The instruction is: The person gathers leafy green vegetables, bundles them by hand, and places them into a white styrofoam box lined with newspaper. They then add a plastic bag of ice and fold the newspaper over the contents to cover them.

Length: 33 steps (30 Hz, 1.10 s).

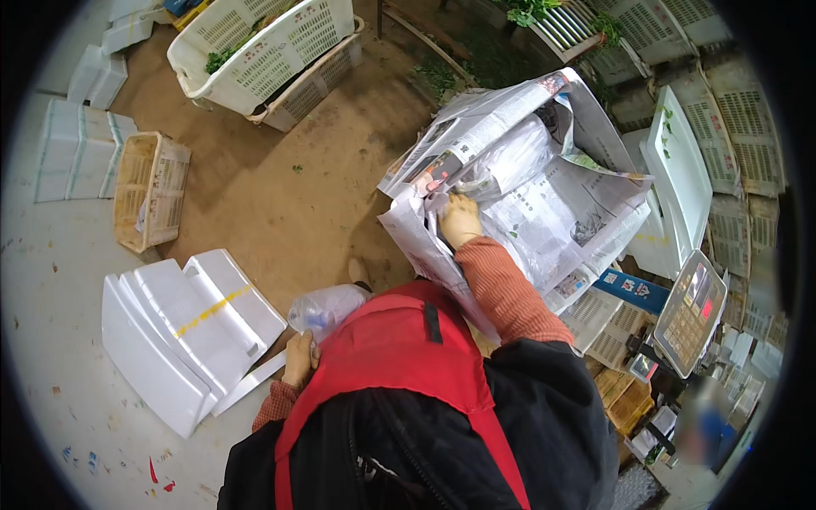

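My right hand, in a pale glove, reaches into a box lined with newspaper and lies at its near left inner side. Beyond its fingers rests a clear plastic bag with pale contents. Whether the fingers grip the lining or plastic cannot be told. At the lower left, my left hand, also in a pale glove, has its fingers closed on the lower end of a translucent plastic bag beside my red apron. Something blue shows through that bag.
White foam boxes stand at the left, near a plastic crate. A large white crate with greens is at the top. Right of the lined box are a foam lid, a digital scale and stacked crates.
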Tool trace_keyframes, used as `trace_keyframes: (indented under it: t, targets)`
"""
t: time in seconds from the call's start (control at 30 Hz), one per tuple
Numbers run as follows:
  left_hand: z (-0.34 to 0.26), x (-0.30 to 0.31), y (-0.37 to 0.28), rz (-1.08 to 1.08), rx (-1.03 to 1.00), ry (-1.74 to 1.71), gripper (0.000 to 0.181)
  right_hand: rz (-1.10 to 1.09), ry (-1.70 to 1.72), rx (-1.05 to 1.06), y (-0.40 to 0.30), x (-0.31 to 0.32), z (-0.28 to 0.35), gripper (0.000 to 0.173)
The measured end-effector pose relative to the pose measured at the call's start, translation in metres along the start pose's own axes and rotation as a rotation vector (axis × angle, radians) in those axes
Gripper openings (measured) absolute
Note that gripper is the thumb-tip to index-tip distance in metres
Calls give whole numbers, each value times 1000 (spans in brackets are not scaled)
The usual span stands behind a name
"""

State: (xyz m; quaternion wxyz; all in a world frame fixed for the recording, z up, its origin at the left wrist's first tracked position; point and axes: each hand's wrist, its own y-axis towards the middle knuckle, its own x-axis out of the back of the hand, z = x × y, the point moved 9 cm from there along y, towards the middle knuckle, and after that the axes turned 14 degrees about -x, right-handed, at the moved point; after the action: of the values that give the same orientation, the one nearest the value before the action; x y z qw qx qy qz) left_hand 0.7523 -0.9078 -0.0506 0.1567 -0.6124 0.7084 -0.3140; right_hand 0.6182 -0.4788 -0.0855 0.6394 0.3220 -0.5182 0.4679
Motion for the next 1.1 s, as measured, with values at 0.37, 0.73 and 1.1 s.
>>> trace_keyframes:
  t: [0.37,0.73,1.1]
  targets:
    - [-209,-46,-41,234,-223,-234,35,192,478,-136,-53,111,25,23]
    - [-393,-204,-140,1166,-563,-615,21,947,1964,-426,-52,74,36,89]
    - [-379,-334,-96,1042,-411,-505,33,-108,534,-724,57,55,-311,26]
